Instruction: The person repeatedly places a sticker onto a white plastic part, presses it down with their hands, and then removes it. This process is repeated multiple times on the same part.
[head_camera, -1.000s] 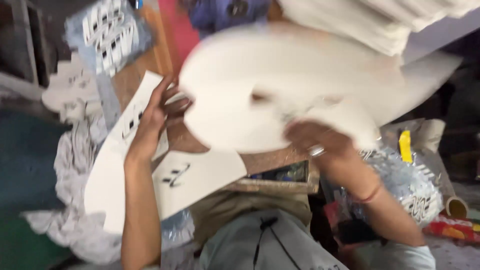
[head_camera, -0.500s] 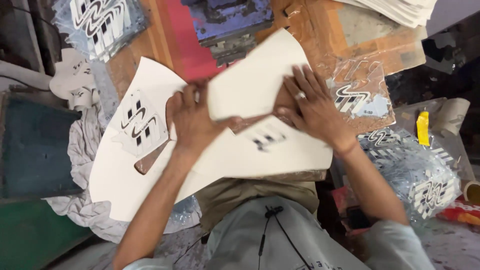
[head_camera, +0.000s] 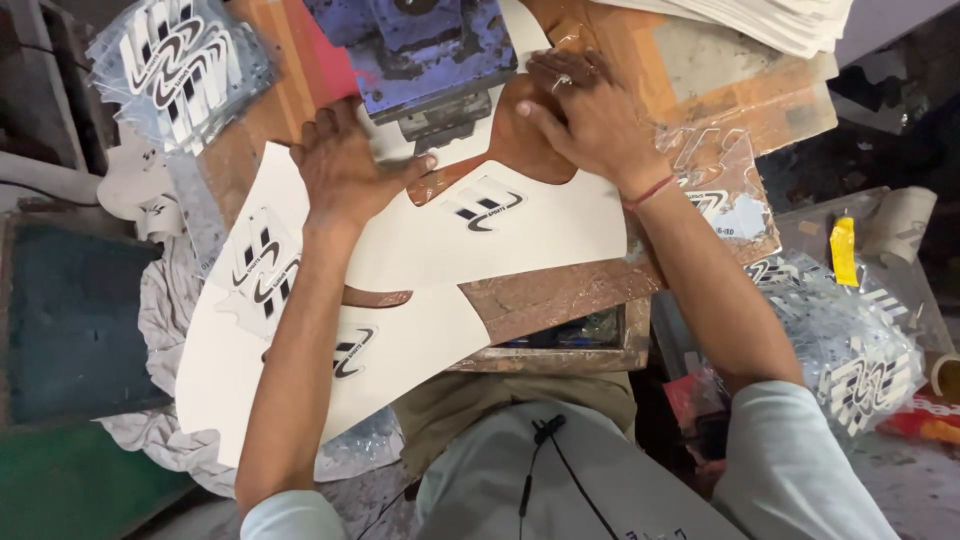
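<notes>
A white curved cut piece (head_camera: 520, 235) with a black striped print lies flat on the brown worktable (head_camera: 560, 295), its upper edge under a blue press head (head_camera: 425, 50). My left hand (head_camera: 340, 165) presses flat on the piece's left end, fingers together. My right hand (head_camera: 575, 115), with a ring, presses down on the right part beside the press. Below it lie other white printed pieces (head_camera: 300, 340), overlapping toward the table's left edge.
A stack of white blanks (head_camera: 760, 20) sits at the top right. Clear printed transfer sheets lie at the top left (head_camera: 185, 65), by my right wrist (head_camera: 725, 195) and in a pile at the right (head_camera: 850, 350). A crumpled white cloth (head_camera: 165, 310) hangs on the left.
The white piece, held up in the air a second ago, has been laid down and slid up under the blue press head. Both hands moved up with it and now press it flat.
</notes>
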